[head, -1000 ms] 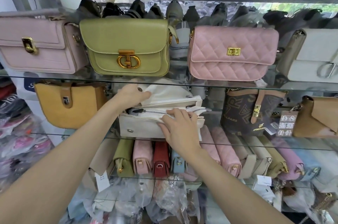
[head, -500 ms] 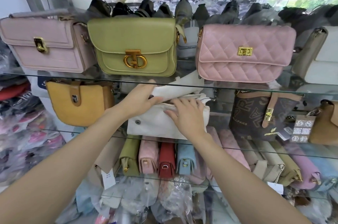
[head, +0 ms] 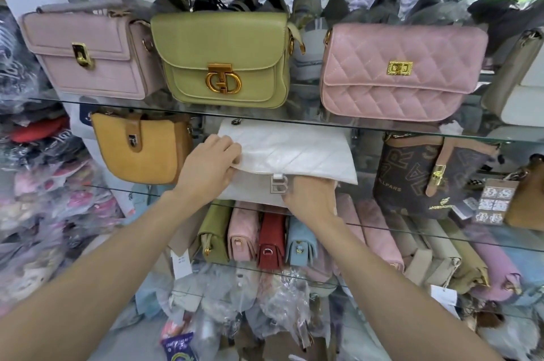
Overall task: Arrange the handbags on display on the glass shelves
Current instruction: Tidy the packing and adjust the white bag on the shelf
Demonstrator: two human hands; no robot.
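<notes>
The left hand point(head: 210, 167) pinches the flap edge of a white quilted leather handbag point(head: 290, 154) on the middle glass shelf point(head: 117, 189); the right hand point(head: 312, 198) reaches under the flap, fingers hidden, so its grip is unclear.

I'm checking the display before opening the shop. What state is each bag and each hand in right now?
white quilted bag: flap down, on the middle shelf, both hands on it
left hand: grips the flap's left edge
right hand: under the flap's lower right, fingers hidden
green bag: upright, clasp closed
pink quilted bag: upright, clasp closed
mustard bag: upright, strap fastened
</notes>
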